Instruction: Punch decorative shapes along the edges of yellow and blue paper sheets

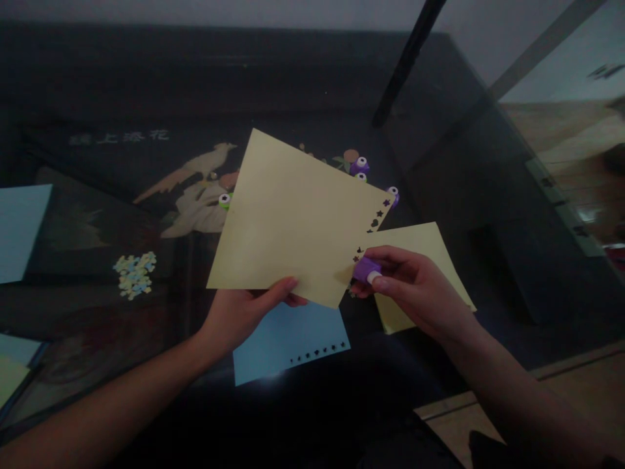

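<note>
Above the near part of the tabletop, gripping a pale-yellow paper sheet at its lower edge with the left hand, closed with thumb over the top face and fingers beneath. Holding a purple craft punch in the right hand, fingers closed about it and thumb by its white button, right at the sheet's edge beside small shaped holes. Cannot tell whether paper sits in its slot. Can see a hole-edged blue sheet toward the near edge, partly covered, and a second yellow sheet beneath the right hand, toward the right edge. Can also see a pile of paper cutouts to the left, and, partly hidden behind the raised sheet, a green punch and purple punches toward the far edge.
</note>
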A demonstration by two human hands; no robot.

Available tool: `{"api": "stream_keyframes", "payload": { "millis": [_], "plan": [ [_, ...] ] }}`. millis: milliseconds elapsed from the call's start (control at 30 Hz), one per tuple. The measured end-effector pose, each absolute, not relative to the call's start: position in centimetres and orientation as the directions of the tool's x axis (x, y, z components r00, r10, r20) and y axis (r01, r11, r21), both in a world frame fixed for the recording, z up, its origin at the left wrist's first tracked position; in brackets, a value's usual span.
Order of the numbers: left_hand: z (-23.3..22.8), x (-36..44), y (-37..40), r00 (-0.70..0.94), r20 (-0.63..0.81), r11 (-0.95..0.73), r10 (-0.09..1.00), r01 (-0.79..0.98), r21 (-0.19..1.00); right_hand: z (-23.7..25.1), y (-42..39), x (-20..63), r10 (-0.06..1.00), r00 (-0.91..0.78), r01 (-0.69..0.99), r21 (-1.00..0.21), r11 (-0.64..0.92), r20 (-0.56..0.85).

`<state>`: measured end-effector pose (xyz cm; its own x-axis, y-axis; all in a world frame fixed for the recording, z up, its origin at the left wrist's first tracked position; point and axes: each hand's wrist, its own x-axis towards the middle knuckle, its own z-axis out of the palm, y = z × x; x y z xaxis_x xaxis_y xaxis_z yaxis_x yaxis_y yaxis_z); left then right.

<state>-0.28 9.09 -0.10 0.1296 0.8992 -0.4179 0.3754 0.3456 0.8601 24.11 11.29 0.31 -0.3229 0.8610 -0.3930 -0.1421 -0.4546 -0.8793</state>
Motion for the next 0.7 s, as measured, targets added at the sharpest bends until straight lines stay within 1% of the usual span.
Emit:
{"api": "stream_keyframes", "payload": {
  "millis": [167, 267, 500, 600, 700],
  "plan": [
    [-0.05, -0.20, 9.10, 0.153, -0.399, 0.317, 0.904, 0.389, 0.865, 0.16, 11.19, 23.61, 0.852, -0.299, -0.101, -0.874, -0.476, -0.430],
    [-0.08, -0.11, 9.03, 0.164, -0.384, 0.291, 0.909, 0.411, 0.864, 0.16, 11.14, 23.33, 0.858, -0.296, -0.065, -0.887, -0.457, -0.420],
    [-0.49, -0.07, 8.81, 0.178, -0.399, 0.285, 0.900, 0.455, 0.844, 0.26, 11.05, 23.21, 0.881, -0.284, -0.001, -0.919, -0.394, -0.378],
    [-0.81, -0.15, 8.68, 0.150, -0.444, 0.326, 0.883, 0.483, 0.812, 0.10, 11.05, 23.21, 0.892, -0.274, 0.009, -0.928, -0.371, -0.359],
    [-1.04, -0.23, 8.58, 0.141, -0.486, 0.373, 0.862, 0.474, 0.798, 0.02, 11.04, 23.20, 0.898, -0.259, 0.025, -0.932, -0.361, -0.355]
  ]
}}
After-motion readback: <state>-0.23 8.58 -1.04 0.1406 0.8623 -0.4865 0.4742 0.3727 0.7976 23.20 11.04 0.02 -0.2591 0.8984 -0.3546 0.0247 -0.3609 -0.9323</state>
